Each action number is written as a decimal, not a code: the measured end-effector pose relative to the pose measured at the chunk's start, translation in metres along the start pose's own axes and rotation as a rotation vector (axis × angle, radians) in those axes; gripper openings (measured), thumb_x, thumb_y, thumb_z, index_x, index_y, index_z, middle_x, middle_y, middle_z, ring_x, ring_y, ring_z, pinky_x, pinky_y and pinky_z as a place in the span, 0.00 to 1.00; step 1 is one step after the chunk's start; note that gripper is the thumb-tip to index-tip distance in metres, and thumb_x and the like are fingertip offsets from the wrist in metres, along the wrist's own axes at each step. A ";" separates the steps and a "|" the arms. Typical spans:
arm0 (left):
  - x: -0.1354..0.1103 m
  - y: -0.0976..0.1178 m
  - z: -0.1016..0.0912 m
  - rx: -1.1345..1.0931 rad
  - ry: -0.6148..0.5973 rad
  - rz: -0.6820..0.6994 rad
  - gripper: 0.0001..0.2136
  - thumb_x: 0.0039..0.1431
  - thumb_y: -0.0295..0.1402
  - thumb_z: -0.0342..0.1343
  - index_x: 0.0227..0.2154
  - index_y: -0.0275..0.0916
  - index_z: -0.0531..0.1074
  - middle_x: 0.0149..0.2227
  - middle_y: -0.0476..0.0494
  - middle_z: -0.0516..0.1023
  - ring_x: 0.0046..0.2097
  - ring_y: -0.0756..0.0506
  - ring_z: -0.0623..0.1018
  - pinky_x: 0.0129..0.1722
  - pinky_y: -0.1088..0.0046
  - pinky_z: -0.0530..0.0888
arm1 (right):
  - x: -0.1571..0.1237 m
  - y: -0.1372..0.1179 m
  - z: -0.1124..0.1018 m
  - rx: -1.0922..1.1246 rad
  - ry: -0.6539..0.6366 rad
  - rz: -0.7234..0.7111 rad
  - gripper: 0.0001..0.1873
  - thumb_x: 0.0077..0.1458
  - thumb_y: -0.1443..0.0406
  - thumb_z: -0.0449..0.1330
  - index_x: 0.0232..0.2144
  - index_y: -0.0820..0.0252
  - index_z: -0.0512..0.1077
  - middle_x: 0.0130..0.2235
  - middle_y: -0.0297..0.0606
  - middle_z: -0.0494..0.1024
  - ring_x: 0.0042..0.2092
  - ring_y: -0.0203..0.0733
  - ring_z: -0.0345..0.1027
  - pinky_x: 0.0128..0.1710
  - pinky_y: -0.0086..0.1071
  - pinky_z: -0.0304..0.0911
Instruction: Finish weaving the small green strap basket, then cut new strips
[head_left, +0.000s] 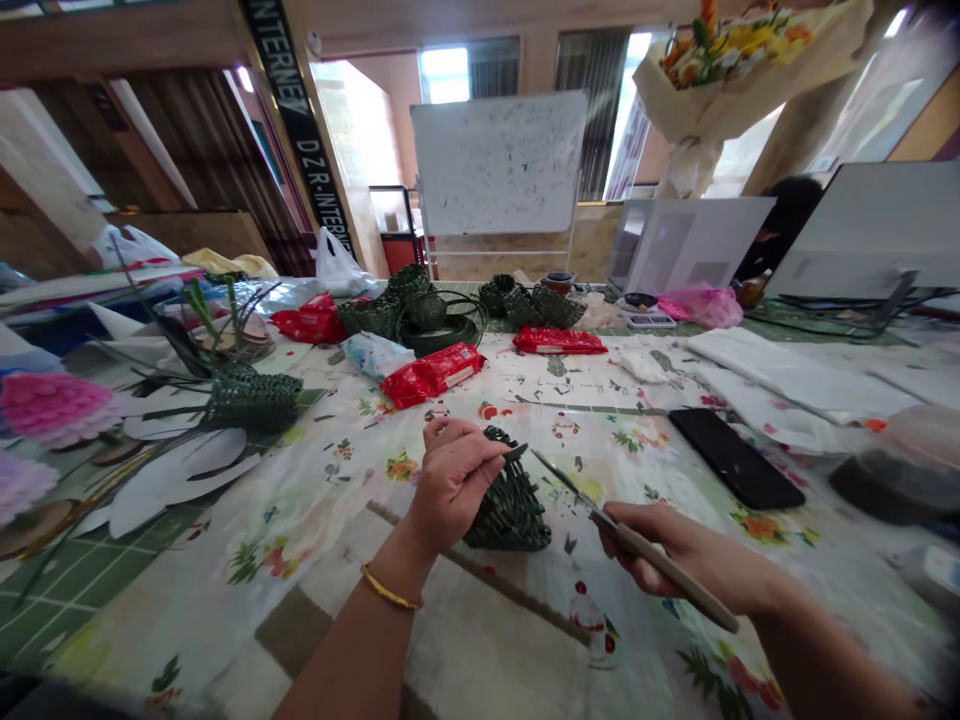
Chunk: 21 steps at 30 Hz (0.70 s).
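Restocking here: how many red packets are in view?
3: left red packet, farthest back; middle red packet, nearest the camera; right red packet, in front of woven pieces. More may be hidden.

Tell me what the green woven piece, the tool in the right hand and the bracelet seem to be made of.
Green woven piece: probably plastic or plant-fibre strips, slightly glossy; interlaced bands catch the light.
Tool: likely metal at the slim end, given its grey sheen; the matte beige handle could be wood or plastic.
Bracelet: probably metal, judging by its golden shine; perhaps only plated.
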<state>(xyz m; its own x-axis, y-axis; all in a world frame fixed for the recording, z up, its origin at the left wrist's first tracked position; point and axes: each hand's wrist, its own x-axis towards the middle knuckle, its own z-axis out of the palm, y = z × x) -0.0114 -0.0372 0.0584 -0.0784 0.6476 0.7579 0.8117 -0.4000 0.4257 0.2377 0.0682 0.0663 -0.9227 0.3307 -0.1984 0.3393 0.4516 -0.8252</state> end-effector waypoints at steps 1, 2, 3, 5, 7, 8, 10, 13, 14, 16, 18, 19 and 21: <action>0.000 0.001 0.000 -0.001 -0.012 0.015 0.07 0.59 0.29 0.50 0.32 0.40 0.74 0.26 0.48 0.75 0.35 0.46 0.72 0.48 0.61 0.60 | -0.001 -0.002 0.000 0.024 -0.036 -0.012 0.11 0.49 0.57 0.57 0.27 0.59 0.64 0.27 0.32 0.64 0.28 0.35 0.54 0.26 0.28 0.53; 0.000 0.003 0.000 -0.004 -0.023 0.028 0.07 0.60 0.29 0.50 0.32 0.40 0.74 0.27 0.48 0.75 0.35 0.46 0.71 0.48 0.61 0.60 | -0.003 -0.003 0.000 0.053 -0.057 -0.022 0.11 0.49 0.57 0.57 0.28 0.59 0.65 0.28 0.32 0.65 0.28 0.34 0.54 0.26 0.27 0.53; 0.000 0.004 0.000 -0.008 -0.037 0.040 0.07 0.60 0.29 0.50 0.32 0.39 0.74 0.27 0.48 0.75 0.36 0.46 0.71 0.48 0.62 0.59 | -0.003 -0.005 0.000 0.085 -0.067 -0.026 0.11 0.48 0.58 0.58 0.28 0.59 0.65 0.28 0.32 0.65 0.28 0.34 0.54 0.25 0.27 0.53; 0.000 0.008 0.000 -0.020 -0.071 0.056 0.07 0.60 0.29 0.50 0.32 0.39 0.74 0.26 0.49 0.74 0.36 0.46 0.71 0.48 0.62 0.59 | -0.004 -0.009 0.000 0.133 -0.082 0.003 0.09 0.46 0.60 0.59 0.27 0.60 0.66 0.26 0.32 0.64 0.27 0.32 0.54 0.23 0.26 0.52; 0.001 0.013 -0.001 -0.028 -0.115 0.067 0.08 0.60 0.29 0.49 0.32 0.39 0.73 0.25 0.49 0.74 0.36 0.47 0.71 0.47 0.62 0.60 | -0.006 -0.012 -0.002 0.160 -0.115 0.081 0.07 0.45 0.62 0.58 0.26 0.60 0.65 0.23 0.29 0.61 0.24 0.30 0.52 0.21 0.24 0.50; 0.001 0.015 -0.002 -0.026 -0.132 0.075 0.08 0.60 0.28 0.49 0.32 0.39 0.73 0.25 0.49 0.73 0.36 0.47 0.70 0.47 0.62 0.60 | -0.006 -0.012 -0.003 0.169 -0.136 0.122 0.07 0.45 0.63 0.58 0.26 0.61 0.65 0.22 0.29 0.60 0.24 0.30 0.52 0.20 0.23 0.49; 0.002 0.018 -0.004 0.004 -0.125 0.100 0.07 0.60 0.27 0.49 0.31 0.38 0.73 0.25 0.49 0.73 0.35 0.47 0.70 0.47 0.62 0.60 | -0.008 -0.009 -0.006 0.190 -0.169 0.174 0.08 0.44 0.64 0.58 0.27 0.62 0.65 0.22 0.29 0.61 0.23 0.29 0.52 0.20 0.22 0.49; 0.002 0.020 -0.006 0.122 -0.026 0.156 0.06 0.58 0.25 0.51 0.32 0.38 0.73 0.26 0.49 0.75 0.35 0.47 0.71 0.47 0.61 0.59 | -0.012 0.000 -0.011 0.215 -0.166 0.167 0.11 0.46 0.61 0.59 0.29 0.63 0.65 0.24 0.30 0.63 0.25 0.29 0.54 0.21 0.22 0.50; 0.003 0.019 -0.007 0.172 0.005 0.179 0.06 0.57 0.25 0.52 0.32 0.39 0.73 0.27 0.49 0.76 0.36 0.47 0.71 0.48 0.60 0.58 | -0.012 0.002 -0.012 0.219 -0.162 0.160 0.12 0.47 0.60 0.59 0.30 0.63 0.66 0.24 0.30 0.63 0.25 0.29 0.54 0.21 0.22 0.50; 0.002 0.017 -0.006 0.260 0.019 0.223 0.06 0.57 0.24 0.53 0.33 0.40 0.73 0.27 0.50 0.77 0.37 0.46 0.71 0.50 0.59 0.56 | -0.013 0.004 -0.012 0.214 -0.161 0.156 0.12 0.48 0.59 0.59 0.30 0.64 0.66 0.24 0.30 0.63 0.25 0.29 0.53 0.22 0.22 0.49; 0.002 0.015 -0.004 0.310 -0.022 0.244 0.06 0.56 0.24 0.54 0.33 0.41 0.72 0.27 0.51 0.77 0.38 0.46 0.71 0.52 0.58 0.55 | -0.011 0.001 -0.011 0.207 -0.165 0.161 0.11 0.47 0.61 0.59 0.30 0.64 0.66 0.24 0.29 0.62 0.25 0.28 0.52 0.22 0.22 0.49; 0.001 0.015 -0.003 0.316 -0.049 0.245 0.06 0.57 0.24 0.53 0.33 0.41 0.72 0.27 0.51 0.76 0.38 0.46 0.71 0.52 0.59 0.55 | -0.010 -0.001 -0.010 0.204 -0.163 0.163 0.10 0.46 0.62 0.60 0.29 0.63 0.65 0.24 0.29 0.62 0.25 0.28 0.52 0.23 0.22 0.49; 0.001 0.015 -0.001 0.297 -0.096 0.241 0.06 0.57 0.24 0.52 0.33 0.40 0.72 0.27 0.51 0.76 0.38 0.47 0.70 0.52 0.60 0.56 | -0.008 -0.006 -0.008 0.201 -0.151 0.161 0.09 0.46 0.63 0.60 0.27 0.63 0.65 0.24 0.28 0.62 0.26 0.28 0.52 0.23 0.22 0.49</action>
<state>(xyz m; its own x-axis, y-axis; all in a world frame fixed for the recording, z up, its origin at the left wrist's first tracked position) -0.0003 -0.0434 0.0658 0.1780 0.6214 0.7630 0.9336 -0.3517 0.0687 0.2450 0.0695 0.0771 -0.8816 0.2514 -0.3994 0.4546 0.2249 -0.8618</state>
